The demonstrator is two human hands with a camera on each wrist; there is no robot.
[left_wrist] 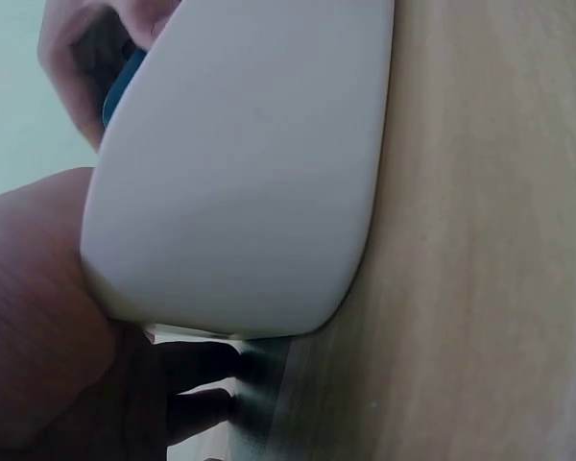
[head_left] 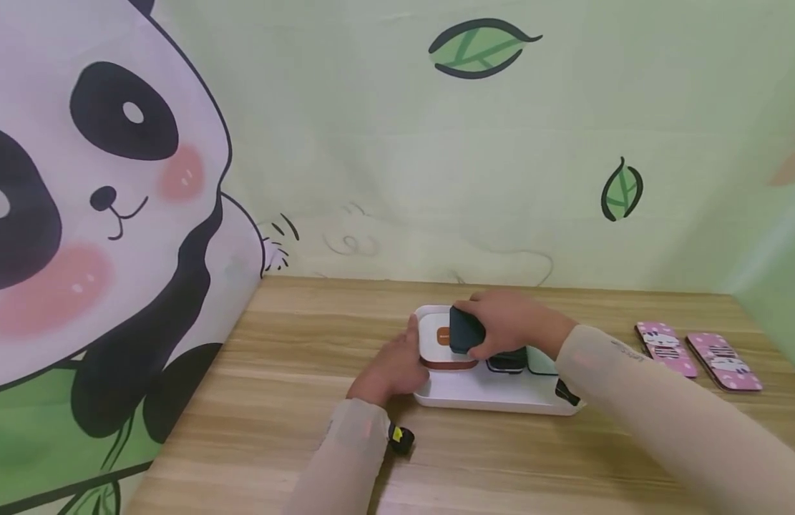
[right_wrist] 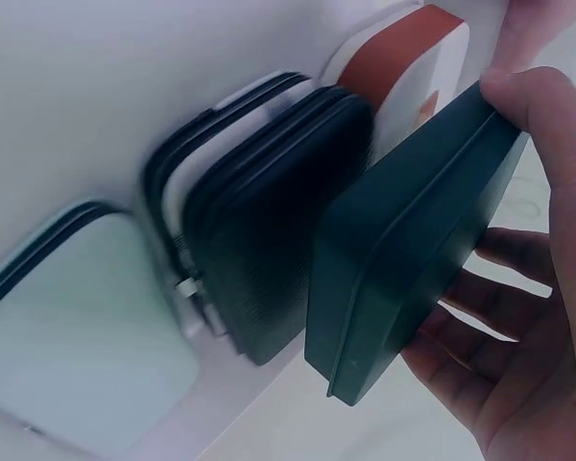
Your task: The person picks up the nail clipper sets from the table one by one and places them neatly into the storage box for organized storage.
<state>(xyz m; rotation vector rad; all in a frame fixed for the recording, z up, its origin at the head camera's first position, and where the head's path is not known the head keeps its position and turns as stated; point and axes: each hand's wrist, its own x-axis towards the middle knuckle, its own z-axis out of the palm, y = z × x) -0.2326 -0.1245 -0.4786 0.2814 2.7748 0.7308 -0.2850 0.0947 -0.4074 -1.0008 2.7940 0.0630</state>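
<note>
A white storage bin [head_left: 494,393] lies on the table and holds several small flat cases. At its left end my left hand [head_left: 393,365] grips the wall, thumb by the rim; its fingers [left_wrist: 202,370] run along the outside of the end in the left wrist view. My right hand [head_left: 506,322] holds a dark green case [right_wrist: 413,230] by its edges, tilted, above the bin. Below it stand a white case with a brown band [right_wrist: 389,67], a ridged black case [right_wrist: 278,221] and a pale green case [right_wrist: 86,327].
Two pink patterned flat cases [head_left: 723,361] lie side by side on the right of the wooden table [head_left: 294,372]. Behind the table hangs a pale green backdrop [head_left: 371,143] with a panda and leaves. A black wrist device [head_left: 401,439] sits by the left sleeve.
</note>
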